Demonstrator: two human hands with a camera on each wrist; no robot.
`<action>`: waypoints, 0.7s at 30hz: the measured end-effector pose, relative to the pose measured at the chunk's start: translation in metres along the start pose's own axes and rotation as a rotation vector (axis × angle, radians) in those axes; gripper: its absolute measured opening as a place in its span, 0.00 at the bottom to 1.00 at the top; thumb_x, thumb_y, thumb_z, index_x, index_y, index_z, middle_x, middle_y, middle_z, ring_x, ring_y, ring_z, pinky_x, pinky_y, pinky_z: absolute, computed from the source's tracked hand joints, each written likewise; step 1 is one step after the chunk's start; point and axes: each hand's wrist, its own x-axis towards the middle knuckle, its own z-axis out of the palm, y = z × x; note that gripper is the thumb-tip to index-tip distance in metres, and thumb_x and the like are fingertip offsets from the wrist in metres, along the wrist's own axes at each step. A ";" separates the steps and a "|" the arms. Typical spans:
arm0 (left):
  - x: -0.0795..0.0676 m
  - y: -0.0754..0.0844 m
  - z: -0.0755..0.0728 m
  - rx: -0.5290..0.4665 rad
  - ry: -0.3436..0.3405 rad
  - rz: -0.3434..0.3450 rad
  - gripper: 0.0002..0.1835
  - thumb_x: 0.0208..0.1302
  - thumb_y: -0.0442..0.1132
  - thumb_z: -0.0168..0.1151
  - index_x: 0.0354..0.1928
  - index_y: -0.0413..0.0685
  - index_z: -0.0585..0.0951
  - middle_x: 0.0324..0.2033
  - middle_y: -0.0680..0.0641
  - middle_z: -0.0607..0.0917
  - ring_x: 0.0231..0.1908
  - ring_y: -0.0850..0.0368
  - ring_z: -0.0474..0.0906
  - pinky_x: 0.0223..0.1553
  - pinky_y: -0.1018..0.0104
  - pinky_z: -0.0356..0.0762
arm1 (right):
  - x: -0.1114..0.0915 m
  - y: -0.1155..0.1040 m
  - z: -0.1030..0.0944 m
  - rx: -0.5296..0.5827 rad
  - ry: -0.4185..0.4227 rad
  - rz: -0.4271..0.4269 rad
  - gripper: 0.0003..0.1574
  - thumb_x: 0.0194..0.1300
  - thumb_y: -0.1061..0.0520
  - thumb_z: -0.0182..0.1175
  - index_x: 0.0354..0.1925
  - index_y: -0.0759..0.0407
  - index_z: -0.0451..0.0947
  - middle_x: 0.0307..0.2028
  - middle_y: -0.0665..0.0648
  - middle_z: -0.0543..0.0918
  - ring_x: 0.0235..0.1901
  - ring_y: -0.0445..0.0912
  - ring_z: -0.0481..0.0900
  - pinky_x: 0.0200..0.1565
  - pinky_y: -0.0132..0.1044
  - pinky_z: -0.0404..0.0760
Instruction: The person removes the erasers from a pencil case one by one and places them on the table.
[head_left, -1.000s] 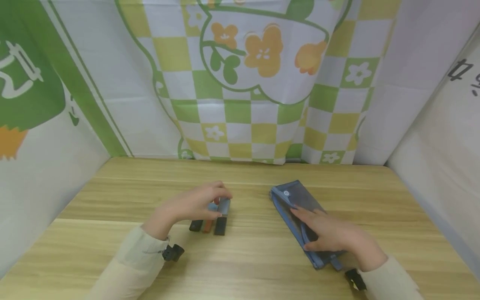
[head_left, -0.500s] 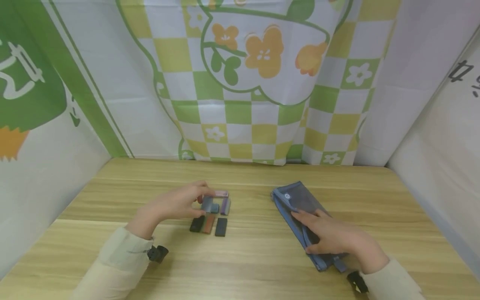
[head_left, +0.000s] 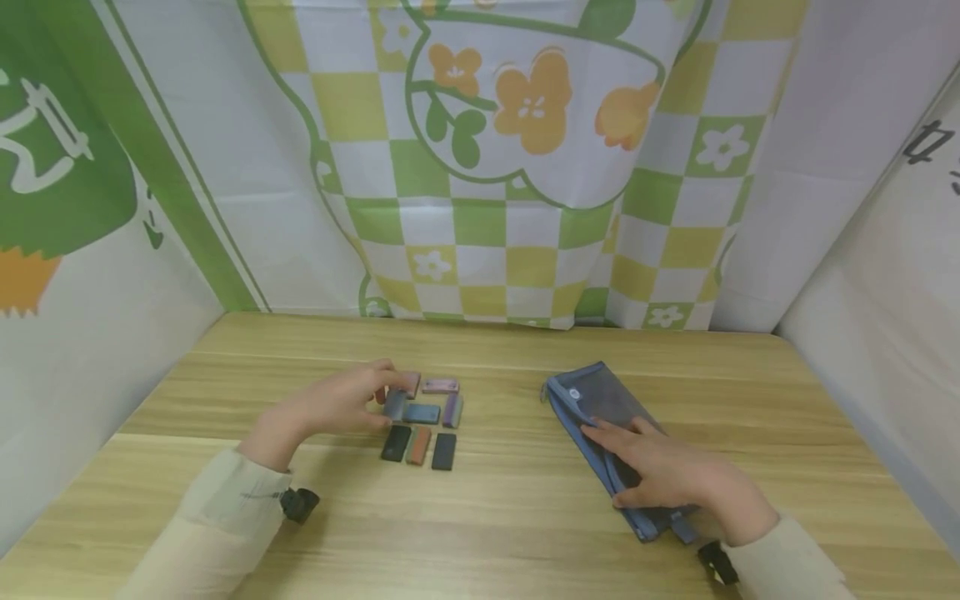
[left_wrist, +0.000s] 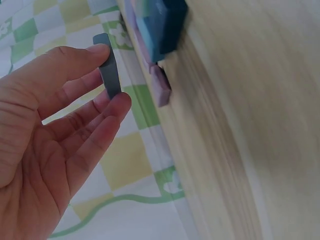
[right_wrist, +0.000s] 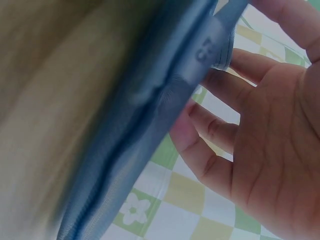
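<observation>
My left hand (head_left: 322, 408) pinches a small grey-blue rectangular block (left_wrist: 110, 70) between thumb and fingertips. In the left wrist view the block is raised off the table. Around it in the head view lie several similar small blocks: a blue one (head_left: 422, 414), two pink ones, a purple-and-grey one (head_left: 452, 410), a black one (head_left: 396, 443), an orange one (head_left: 418, 446) and a dark navy one (head_left: 443, 452). My right hand (head_left: 667, 467) rests with spread fingers on a blue see-through zip pouch (head_left: 617, 398). Its fingertips touch the pouch in the right wrist view; the pouch's contents cannot be made out.
The wooden table (head_left: 495, 533) carries the blocks left of centre and the pouch on the right. Behind its far edge hangs a checked, flowered cloth (head_left: 480, 225). White walls of fabric stand at both sides. A small black camera (head_left: 298, 504) is on the left wrist.
My left hand has moved left with the grey-blue block, uncovering the blue, purple-and-grey and pink blocks. My right hand has stayed on the pouch.
</observation>
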 end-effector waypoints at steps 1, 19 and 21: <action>0.000 -0.002 0.000 0.003 0.000 -0.008 0.31 0.57 0.32 0.70 0.64 0.39 0.76 0.45 0.47 0.80 0.41 0.54 0.77 0.39 0.66 0.77 | 0.000 0.000 0.000 0.001 -0.001 0.001 0.56 0.59 0.48 0.71 0.77 0.52 0.54 0.77 0.63 0.55 0.71 0.67 0.54 0.63 0.66 0.68; 0.003 -0.023 0.006 0.027 -0.010 0.011 0.27 0.55 0.32 0.71 0.58 0.37 0.79 0.44 0.45 0.80 0.42 0.52 0.79 0.41 0.63 0.80 | 0.001 0.003 0.000 -0.049 0.003 -0.013 0.55 0.58 0.48 0.72 0.77 0.51 0.56 0.77 0.62 0.56 0.68 0.62 0.59 0.62 0.62 0.70; 0.004 -0.025 0.007 0.034 -0.015 0.011 0.27 0.54 0.32 0.71 0.58 0.38 0.80 0.43 0.46 0.80 0.41 0.53 0.78 0.41 0.63 0.79 | 0.002 0.003 0.001 -0.053 0.002 -0.015 0.55 0.58 0.48 0.72 0.77 0.51 0.56 0.77 0.61 0.56 0.66 0.60 0.61 0.61 0.60 0.72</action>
